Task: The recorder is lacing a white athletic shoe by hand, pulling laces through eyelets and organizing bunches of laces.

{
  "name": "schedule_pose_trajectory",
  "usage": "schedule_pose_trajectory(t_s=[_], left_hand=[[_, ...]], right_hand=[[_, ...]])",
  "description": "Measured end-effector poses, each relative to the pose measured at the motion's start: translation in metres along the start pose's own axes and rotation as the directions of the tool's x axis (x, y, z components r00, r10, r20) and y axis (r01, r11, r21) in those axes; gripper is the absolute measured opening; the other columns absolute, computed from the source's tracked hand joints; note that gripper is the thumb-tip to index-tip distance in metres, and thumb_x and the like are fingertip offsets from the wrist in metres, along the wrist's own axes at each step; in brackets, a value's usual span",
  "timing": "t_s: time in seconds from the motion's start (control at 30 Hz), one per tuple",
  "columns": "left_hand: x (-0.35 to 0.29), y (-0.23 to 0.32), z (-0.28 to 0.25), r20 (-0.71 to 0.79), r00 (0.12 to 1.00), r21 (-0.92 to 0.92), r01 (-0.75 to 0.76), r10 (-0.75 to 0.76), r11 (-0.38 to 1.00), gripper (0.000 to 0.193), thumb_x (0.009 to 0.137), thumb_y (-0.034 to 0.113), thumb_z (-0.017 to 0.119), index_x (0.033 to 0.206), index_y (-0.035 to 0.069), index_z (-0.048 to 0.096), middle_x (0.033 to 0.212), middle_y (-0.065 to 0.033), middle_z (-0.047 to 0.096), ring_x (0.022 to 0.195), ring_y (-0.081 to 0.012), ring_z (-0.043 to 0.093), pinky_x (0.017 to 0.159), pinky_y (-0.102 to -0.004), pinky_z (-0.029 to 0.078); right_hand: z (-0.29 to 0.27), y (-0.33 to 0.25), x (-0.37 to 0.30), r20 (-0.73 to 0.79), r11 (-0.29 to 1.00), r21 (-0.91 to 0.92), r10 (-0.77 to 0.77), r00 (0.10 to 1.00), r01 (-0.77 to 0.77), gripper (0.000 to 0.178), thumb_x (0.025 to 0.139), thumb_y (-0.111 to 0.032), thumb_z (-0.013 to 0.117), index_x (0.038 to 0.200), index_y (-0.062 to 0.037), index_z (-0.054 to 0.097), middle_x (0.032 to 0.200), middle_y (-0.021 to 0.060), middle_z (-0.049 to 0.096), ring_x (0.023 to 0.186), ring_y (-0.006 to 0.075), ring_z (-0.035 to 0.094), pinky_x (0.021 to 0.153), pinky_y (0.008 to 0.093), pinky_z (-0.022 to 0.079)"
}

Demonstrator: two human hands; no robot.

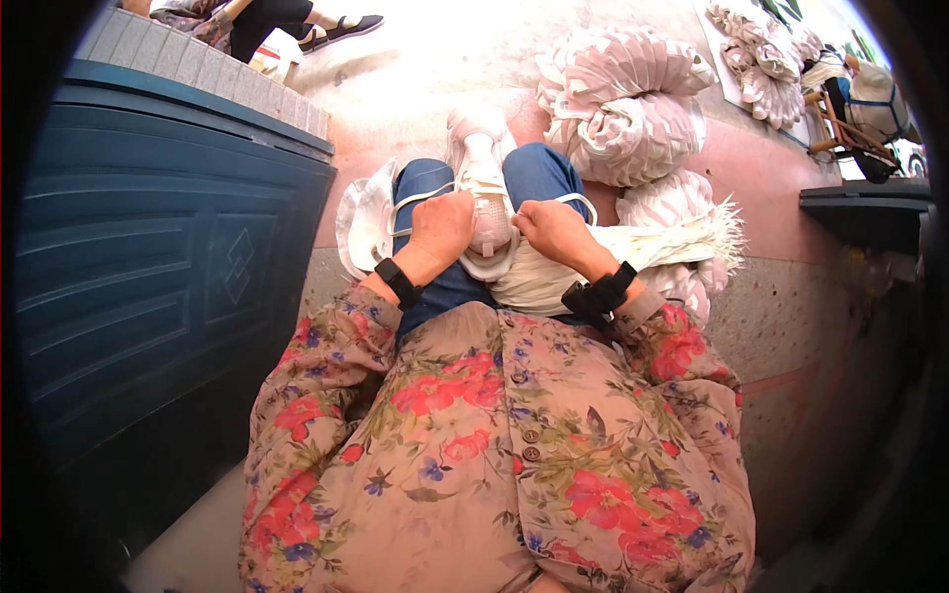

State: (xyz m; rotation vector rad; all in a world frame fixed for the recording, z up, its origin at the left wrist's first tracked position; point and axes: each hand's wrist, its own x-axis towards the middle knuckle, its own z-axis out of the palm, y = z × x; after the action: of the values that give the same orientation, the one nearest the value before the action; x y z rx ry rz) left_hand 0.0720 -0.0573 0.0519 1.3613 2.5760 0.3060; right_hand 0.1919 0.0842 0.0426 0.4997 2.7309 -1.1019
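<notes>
Between my knees sits a pale shoe upper (491, 219), its tongue and eyelet area facing me. My left hand (441, 233) is closed at its left side, and a white shoelace (417, 198) loops out from the fist. On the other side, my right hand (560, 235) is closed too, with a lace end (581, 199) curving out past it. The fingertips of both hands are partly hidden. A thick bundle of white laces (677, 242) lies across my right thigh, under the right wrist. Beside my left knee is another white upper (364, 212).
Coiled stacks of pale uppers (628, 104) stand on the floor ahead to the right, with more (761, 64) farther back. A blue panelled door (168, 247) closes off the left. A chair (840, 124) stands far right; another person's leg (341, 25) shows at the top left.
</notes>
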Motion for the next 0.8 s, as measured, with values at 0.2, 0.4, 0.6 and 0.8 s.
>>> schedule_pose_trajectory(t_s=[0.2,0.4,0.6,0.8], left_hand=[[-0.007,0.0,0.002,0.023,0.999,0.073,-0.038,0.036,0.997,0.011,0.073,0.014,0.051,0.072,0.004,0.055,0.067,-0.0164,0.059,0.064,-0.0327,0.06,0.055,-0.0406,0.047],[0.001,-0.015,0.014,-0.005,1.0,-0.091,-0.01,0.01,0.996,0.013,0.075,0.015,0.051,0.075,0.002,0.055,0.065,-0.016,0.058,0.061,-0.0321,0.059,0.055,-0.0395,0.047],[0.016,-0.016,0.0,0.354,0.919,-0.82,0.393,-0.171,0.416,0.009,0.075,0.014,0.057,0.076,0.004,0.057,0.059,0.0003,0.055,0.045,-0.0118,0.049,0.04,-0.0261,0.038],[0.002,-0.022,0.033,0.582,0.804,-0.813,0.572,-0.118,-0.113,0.011,0.076,0.019,0.061,0.08,0.01,0.058,0.059,0.0036,0.048,0.046,-0.0082,0.041,0.037,-0.0217,0.03]], right_hand=[[0.005,0.007,-0.003,-0.019,0.997,0.067,0.036,0.999,-0.034,0.027,0.081,-0.028,0.047,0.078,-0.0031,0.058,0.076,0.0175,0.059,0.078,0.0347,0.056,0.068,0.0428,0.043],[0.002,-0.02,-0.002,-0.3,0.976,0.216,0.041,0.953,0.026,0.021,0.079,-0.018,0.052,0.094,-0.0048,0.057,0.085,0.0168,0.059,0.082,0.0334,0.056,0.07,0.0407,0.044],[0.025,-0.016,0.02,-0.317,0.963,0.211,-0.093,0.944,0.166,0.026,0.075,-0.008,0.05,0.101,-0.0037,0.053,0.083,0.0187,0.059,0.078,0.0348,0.056,0.066,0.0421,0.045],[0.035,-0.011,0.012,-0.357,0.963,0.194,-0.11,0.927,0.189,0.024,0.075,-0.008,0.052,0.098,-0.0006,0.051,0.077,0.0225,0.057,0.075,0.0386,0.055,0.061,0.0433,0.043]])
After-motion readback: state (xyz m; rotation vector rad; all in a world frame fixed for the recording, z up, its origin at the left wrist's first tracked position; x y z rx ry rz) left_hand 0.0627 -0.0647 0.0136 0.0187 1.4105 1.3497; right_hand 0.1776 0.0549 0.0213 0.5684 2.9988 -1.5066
